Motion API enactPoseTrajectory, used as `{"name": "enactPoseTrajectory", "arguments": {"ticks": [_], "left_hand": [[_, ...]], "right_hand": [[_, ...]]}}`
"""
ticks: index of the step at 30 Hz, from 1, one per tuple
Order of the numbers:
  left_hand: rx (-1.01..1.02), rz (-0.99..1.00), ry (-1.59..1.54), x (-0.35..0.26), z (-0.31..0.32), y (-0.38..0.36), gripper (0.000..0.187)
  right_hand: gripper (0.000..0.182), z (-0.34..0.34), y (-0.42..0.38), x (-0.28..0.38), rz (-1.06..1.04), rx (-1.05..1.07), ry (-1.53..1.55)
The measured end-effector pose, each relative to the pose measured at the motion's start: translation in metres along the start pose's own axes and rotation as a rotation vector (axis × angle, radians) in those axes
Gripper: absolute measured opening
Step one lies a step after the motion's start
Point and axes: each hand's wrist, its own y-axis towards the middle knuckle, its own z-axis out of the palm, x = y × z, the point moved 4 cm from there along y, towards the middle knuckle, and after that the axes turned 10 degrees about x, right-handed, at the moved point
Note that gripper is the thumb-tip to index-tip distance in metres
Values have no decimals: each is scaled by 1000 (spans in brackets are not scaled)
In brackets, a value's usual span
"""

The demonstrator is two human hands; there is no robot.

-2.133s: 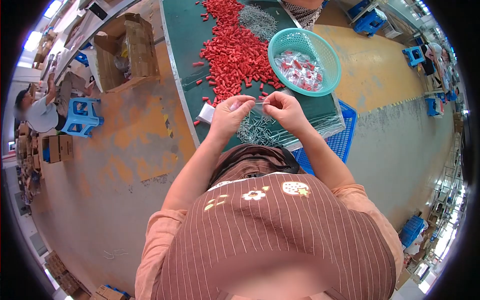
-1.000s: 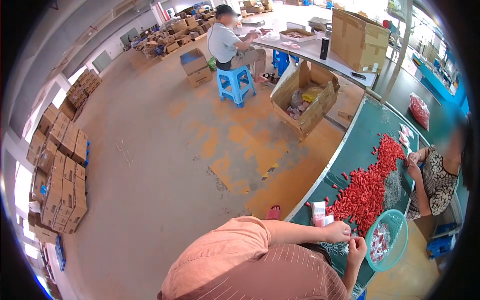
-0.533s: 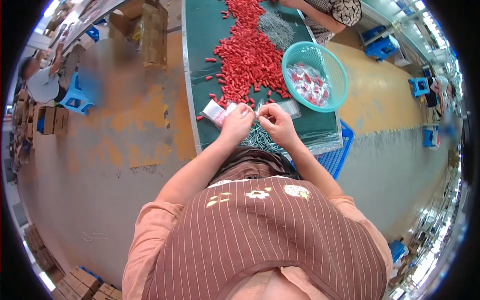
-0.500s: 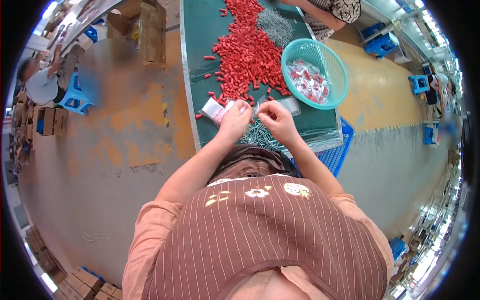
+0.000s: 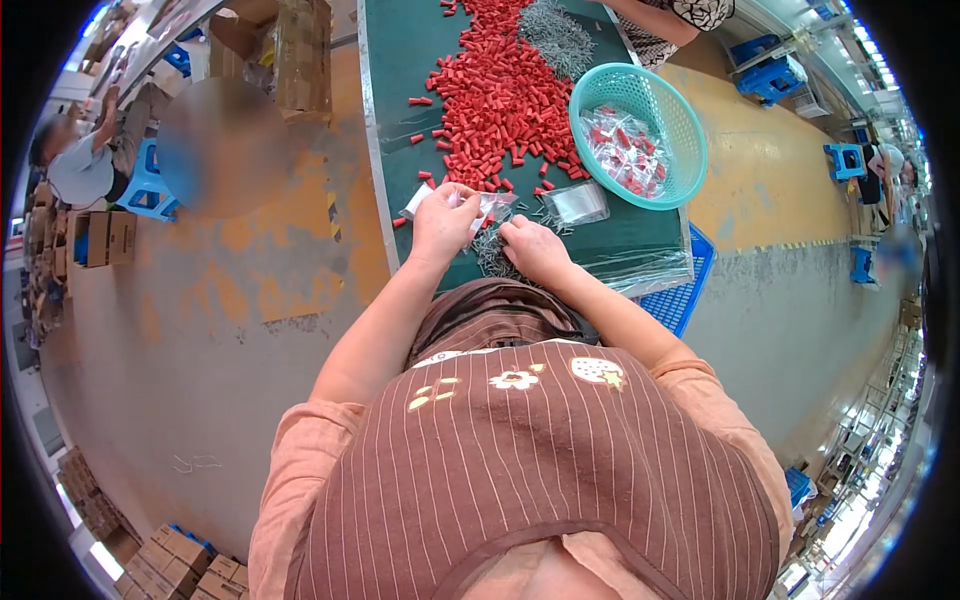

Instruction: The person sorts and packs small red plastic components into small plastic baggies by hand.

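My left hand (image 5: 445,226) pinches a small clear plastic bag (image 5: 497,203), which sticks out to the right of its fingers. A white packet lies partly hidden behind that hand. My right hand (image 5: 538,248) has its fingers bent together at a pile of grey metal screws (image 5: 490,256) near the table's front edge; its fingertips are hidden, so what they hold does not show. Just beyond it lies a stack of clear plastic bags (image 5: 578,203). A large heap of red plastic plugs (image 5: 500,115) spreads beyond both hands.
A turquoise basket (image 5: 688,135) with filled bags (image 5: 625,150) stands on the green table (image 5: 400,90) at the right. More screws (image 5: 556,38) lie farther back, near another person's arm (image 5: 655,20). A blue crate (image 5: 672,305) sits below the table's right edge.
My right hand has moved down from beside the left hand to the screw pile. My left hand has shifted slightly left, with the bag in its fingers.
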Motion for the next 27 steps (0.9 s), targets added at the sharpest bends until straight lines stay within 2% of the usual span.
{"name": "enactPoseTrajectory", "arguments": {"ticks": [3, 7, 11, 14, 18, 22, 25, 27], "left_hand": [[-13, -24, 49, 0, -1, 0, 12], [-24, -90, 105, -1, -4, -2, 13], [0, -97, 182, 10, -1, 3, 17], [21, -102, 248, 19, -1, 11, 21], [24, -68, 328, 24, 2, 13, 24], [28, -45, 365, 24, 2, 12, 25], [29, -31, 330, 27, 2, 13, 13], [23, -39, 334, 27, 0, 12, 13]], "right_hand": [[16, -3, 2, -8, 31, 14, 68], [17, -6, -1, -26, 30, -87, 225], [17, 3, -4, -50, 283, 25, 821], [17, -7, -8, -50, 320, 29, 1107], [15, 0, -9, -53, 218, 69, 882], [14, -14, -9, -31, 114, 7, 344], [14, -9, -8, -27, 46, -39, 133], [13, -9, -6, -24, 34, -39, 21]]}}
